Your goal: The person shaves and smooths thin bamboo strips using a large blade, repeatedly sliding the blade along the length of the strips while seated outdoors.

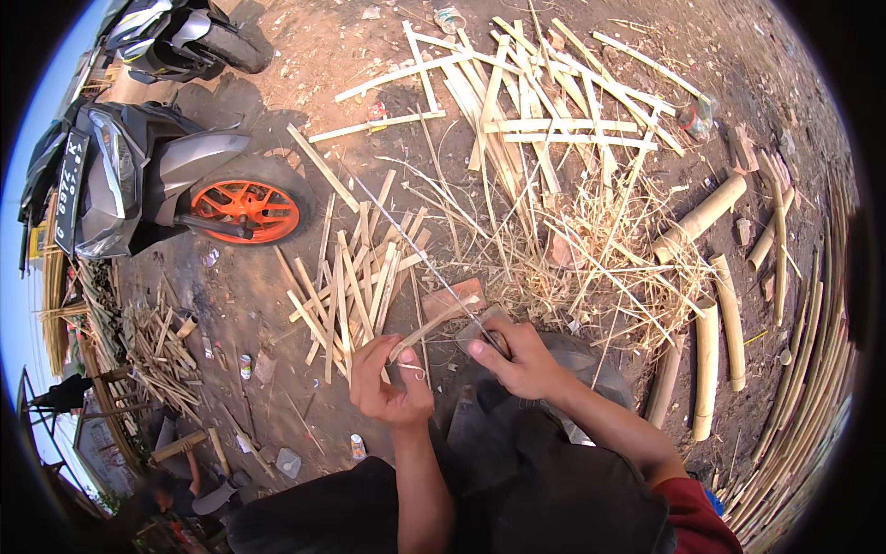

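Observation:
My right hand [531, 365] is closed round the handle of a long, thin knife [397, 223]. Its narrow blade appears nearly edge-on and slants away to the far left, over the ground. To its left, my left hand [392, 388] pinches a short bamboo strip [429, 325] between thumb and fingers. That strip points to the right, toward the blade; whether the two touch I cannot tell. A thin pale curl shows at my left thumb. Beyond both hands lies a reddish brick [452, 300]. Just past my left hand is a pile of split bamboo strips [355, 286].
More bamboo strips [526, 120] lie scattered ahead, beside a heap of shavings [600, 240]. Cut bamboo sections [706, 369] and long poles [812, 369] are at the right. A motorbike [138, 185] stands at the left. Another person [185, 475] is at the lower left.

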Demonstrator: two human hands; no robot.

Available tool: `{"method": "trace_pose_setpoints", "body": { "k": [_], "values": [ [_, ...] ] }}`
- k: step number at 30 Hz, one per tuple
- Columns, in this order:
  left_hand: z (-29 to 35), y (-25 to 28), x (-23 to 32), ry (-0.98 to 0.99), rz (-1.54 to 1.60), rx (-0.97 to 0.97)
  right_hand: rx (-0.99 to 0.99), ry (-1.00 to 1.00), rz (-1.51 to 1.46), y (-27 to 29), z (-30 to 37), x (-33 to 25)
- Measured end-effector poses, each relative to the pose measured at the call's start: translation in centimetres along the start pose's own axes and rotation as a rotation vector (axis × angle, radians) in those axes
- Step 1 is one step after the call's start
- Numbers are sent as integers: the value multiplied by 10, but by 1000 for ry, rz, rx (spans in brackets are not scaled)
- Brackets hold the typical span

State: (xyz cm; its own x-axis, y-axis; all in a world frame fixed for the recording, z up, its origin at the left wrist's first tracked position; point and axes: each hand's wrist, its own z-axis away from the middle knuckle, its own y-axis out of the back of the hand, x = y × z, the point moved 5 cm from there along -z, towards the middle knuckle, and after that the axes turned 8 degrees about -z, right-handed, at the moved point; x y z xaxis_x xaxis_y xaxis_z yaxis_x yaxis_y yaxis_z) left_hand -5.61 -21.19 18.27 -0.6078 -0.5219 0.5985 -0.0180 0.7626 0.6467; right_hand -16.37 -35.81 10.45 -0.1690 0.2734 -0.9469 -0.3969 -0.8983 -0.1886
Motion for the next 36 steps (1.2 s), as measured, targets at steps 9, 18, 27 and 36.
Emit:
{"method": "trace_pose_setpoints", "body": {
  "k": [9, 18, 27, 36],
  "values": [
    [8, 19, 23, -98, -157, 72, -201, -67, -136, -29, -1, -26],
    [5, 16, 13, 244, -65, 48, -224, -105, 31, -34, -9, -28],
    [19, 20, 15, 92, -172, 12, -245, -78, 186, -31, 0, -17],
    [17, 21, 7, 101, -208, 48, -225, -141, 289, -21, 12, 14]
  ]
}}
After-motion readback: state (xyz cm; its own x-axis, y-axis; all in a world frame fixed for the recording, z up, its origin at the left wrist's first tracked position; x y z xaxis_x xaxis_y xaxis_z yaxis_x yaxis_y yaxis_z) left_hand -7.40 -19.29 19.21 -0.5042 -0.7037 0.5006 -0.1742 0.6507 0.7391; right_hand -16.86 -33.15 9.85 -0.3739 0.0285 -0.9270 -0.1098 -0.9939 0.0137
